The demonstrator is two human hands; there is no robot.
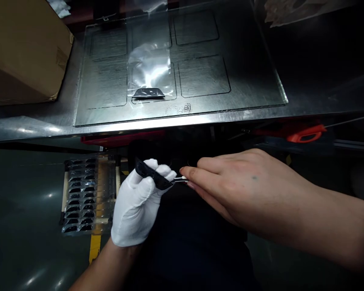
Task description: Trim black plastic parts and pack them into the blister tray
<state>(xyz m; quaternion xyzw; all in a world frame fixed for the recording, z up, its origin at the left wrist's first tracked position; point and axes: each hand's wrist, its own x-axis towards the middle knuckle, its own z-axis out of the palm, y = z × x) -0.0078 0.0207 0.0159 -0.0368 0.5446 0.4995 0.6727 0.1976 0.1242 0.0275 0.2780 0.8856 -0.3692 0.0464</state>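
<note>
In a white glove, my left hand (136, 206) grips a small black plastic part (154, 176) between thumb and fingers, its long side slanting down to the right. My bare right hand (233, 182) pinches a slim tool with a thin bright metal tip (179, 180). That tip meets the lower right end of the part; the fingers hide most of the tool, so its exact kind does not show. On the bench above, a similar black part (148, 93) lies at the lower end of a clear plastic bag (151, 66).
A glass sheet (200, 107) with outlined rectangles covers the metal bench (33, 125). A cardboard box (27, 52) stands at the upper left. Below left, a clear tray (106, 194) holds rows of black parts. An orange-red handled object (306, 132) hangs under the bench edge.
</note>
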